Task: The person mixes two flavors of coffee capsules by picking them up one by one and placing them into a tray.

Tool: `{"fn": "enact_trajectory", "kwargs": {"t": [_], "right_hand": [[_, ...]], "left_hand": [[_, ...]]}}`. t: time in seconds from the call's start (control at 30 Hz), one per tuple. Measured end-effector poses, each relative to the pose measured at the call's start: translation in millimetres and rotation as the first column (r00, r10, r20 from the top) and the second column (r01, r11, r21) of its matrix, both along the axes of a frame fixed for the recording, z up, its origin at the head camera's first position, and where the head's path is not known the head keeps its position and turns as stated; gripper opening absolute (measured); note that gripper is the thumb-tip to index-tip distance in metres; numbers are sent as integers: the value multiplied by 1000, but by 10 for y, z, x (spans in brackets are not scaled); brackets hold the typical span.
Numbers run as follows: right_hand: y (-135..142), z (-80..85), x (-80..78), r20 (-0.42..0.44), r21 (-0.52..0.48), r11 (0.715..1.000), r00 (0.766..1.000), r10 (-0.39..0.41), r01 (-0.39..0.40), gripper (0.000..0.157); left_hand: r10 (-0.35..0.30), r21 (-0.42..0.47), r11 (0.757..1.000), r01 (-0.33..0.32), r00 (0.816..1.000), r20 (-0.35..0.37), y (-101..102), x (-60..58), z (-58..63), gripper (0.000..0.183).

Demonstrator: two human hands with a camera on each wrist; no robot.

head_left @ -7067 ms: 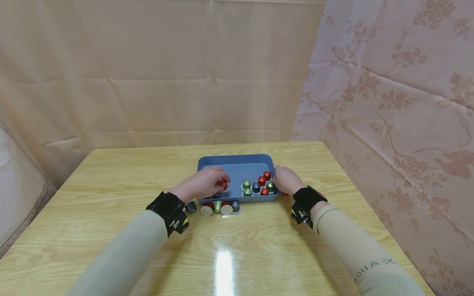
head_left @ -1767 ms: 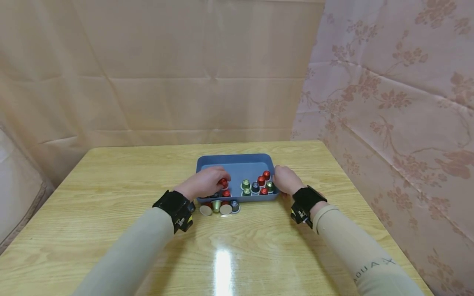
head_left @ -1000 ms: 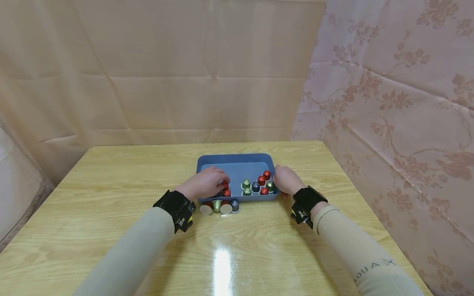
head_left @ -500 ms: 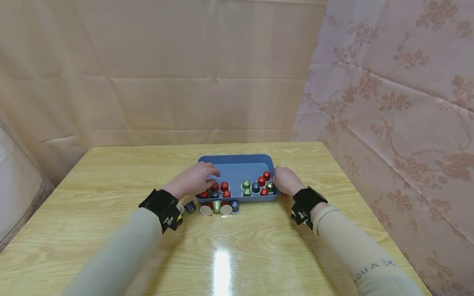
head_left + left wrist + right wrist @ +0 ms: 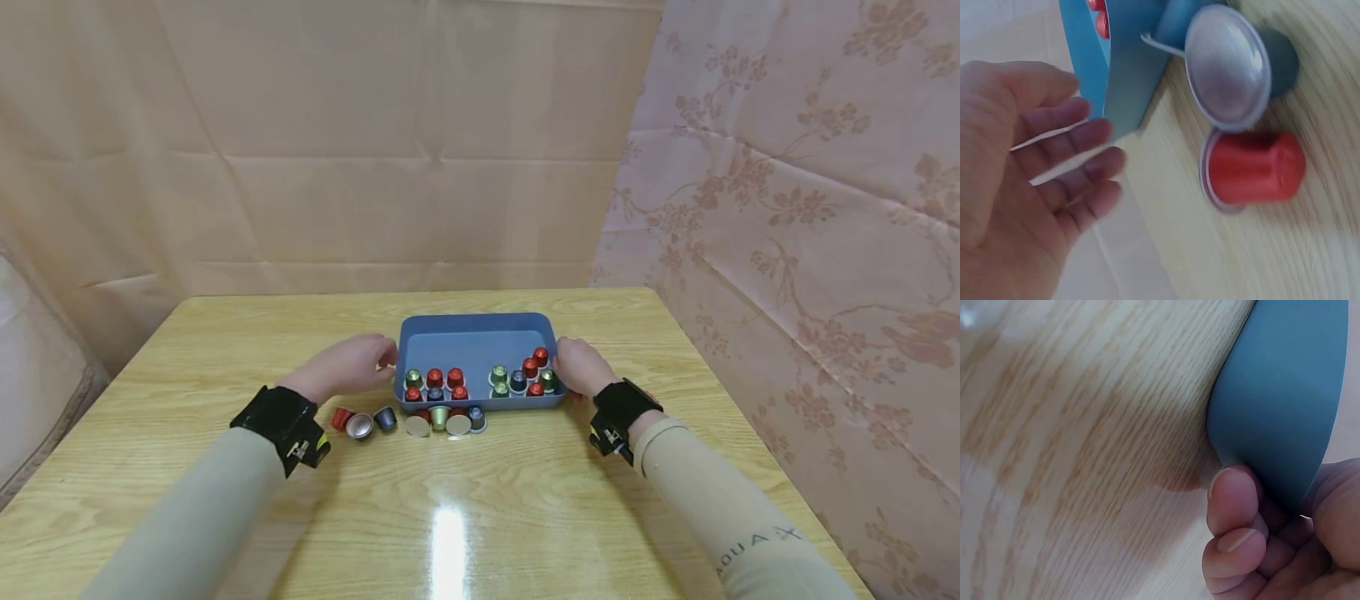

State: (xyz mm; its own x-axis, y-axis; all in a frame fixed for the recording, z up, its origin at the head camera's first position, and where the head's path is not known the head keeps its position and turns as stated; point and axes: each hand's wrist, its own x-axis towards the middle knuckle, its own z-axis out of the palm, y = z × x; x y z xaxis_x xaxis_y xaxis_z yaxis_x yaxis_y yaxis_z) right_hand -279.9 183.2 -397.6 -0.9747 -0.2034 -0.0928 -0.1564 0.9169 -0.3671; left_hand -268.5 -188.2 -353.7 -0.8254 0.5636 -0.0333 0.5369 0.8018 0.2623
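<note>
Gripping R end of shallow rectangular matte-blue tray [image 5: 468, 343] w/ right hand [image 5: 583, 365], w/ fingers curled at outside of wall, as seen close up in R wrist view. Holding nothing in left hand [image 5: 356, 365]: fingers loosely bent, just off L end of tray; can't tell if touching rim. Set on pale wood-grain table [image 5: 525, 500], toward far edge.

Inside, front L, stood upright in 2 rows: at back, shiny green domed capsule [image 5: 413, 379] + 2 shiny red domed capsules [image 5: 434, 378]; in front, 2 more red capsules [image 5: 459, 393] w/ dk blue-grey capsule [image 5: 436, 395] btwn.

Front R, also upright: 2 lt green capsules [image 5: 498, 373] one behind other, dk blue capsule [image 5: 517, 380] beside, then 2 red capsules, olive green capsule [image 5: 547, 380] nr R wall, 1 red up front.

On table along outside of front wall: 2 beige-lidded reddish capsules [image 5: 458, 426] tipped lid-out, lying green capsule [image 5: 439, 419] btwn, blue-grey capsule [image 5: 477, 419] at R end.

Nr L wrist, beside tray's front L corner: red capsule [image 5: 1257, 167] on its side, silver-lidded dk capsule [image 5: 1229, 65] tipped lid-out, dk-bodied capsule [image 5: 386, 418] tilted over.

Wearing black wrist units [image 5: 281, 425] + lt beige sleeves [image 5: 187, 508]. Behind, plain beige cloth [image 5: 337, 167]; to R, pink floral cloth [image 5: 787, 233].
</note>
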Motion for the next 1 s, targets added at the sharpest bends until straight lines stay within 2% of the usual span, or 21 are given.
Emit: {"fn": "enact_trajectory", "kwargs": {"t": [0.13, 0.27, 0.37, 0.5, 0.8, 1.0], "right_hand": [[-7, 0, 2, 8, -4, 1000, 1000, -4, 4, 19], [-11, -4, -2, 4, 8, 1000, 1000, -2, 2, 19], [-13, -1, -3, 4, 22, 1000, 1000, -3, 3, 20], [-23, 6, 1, 8, 34, 999, 1000, -10, 10, 21], [-15, -2, 5, -1, 38, 999, 1000, -3, 3, 20], [-8, -22, -12, 4, 25, 1000, 1000, -7, 7, 19]], "left_hand": [[43, -92, 995, -37, 997, 66, -127, 31, 12, 19], [124, -176, 979, -98, 982, 141, -243, 87, 23, 23], [195, -190, 970, -152, 954, 228, -312, 141, 21, 23], [243, -185, 964, -190, 912, 330, -379, 208, 6, 21], [260, -153, 965, -215, 868, 424, -427, 269, -33, 25], [246, -122, 969, -213, 855, 457, -435, 306, -37, 28]]}}
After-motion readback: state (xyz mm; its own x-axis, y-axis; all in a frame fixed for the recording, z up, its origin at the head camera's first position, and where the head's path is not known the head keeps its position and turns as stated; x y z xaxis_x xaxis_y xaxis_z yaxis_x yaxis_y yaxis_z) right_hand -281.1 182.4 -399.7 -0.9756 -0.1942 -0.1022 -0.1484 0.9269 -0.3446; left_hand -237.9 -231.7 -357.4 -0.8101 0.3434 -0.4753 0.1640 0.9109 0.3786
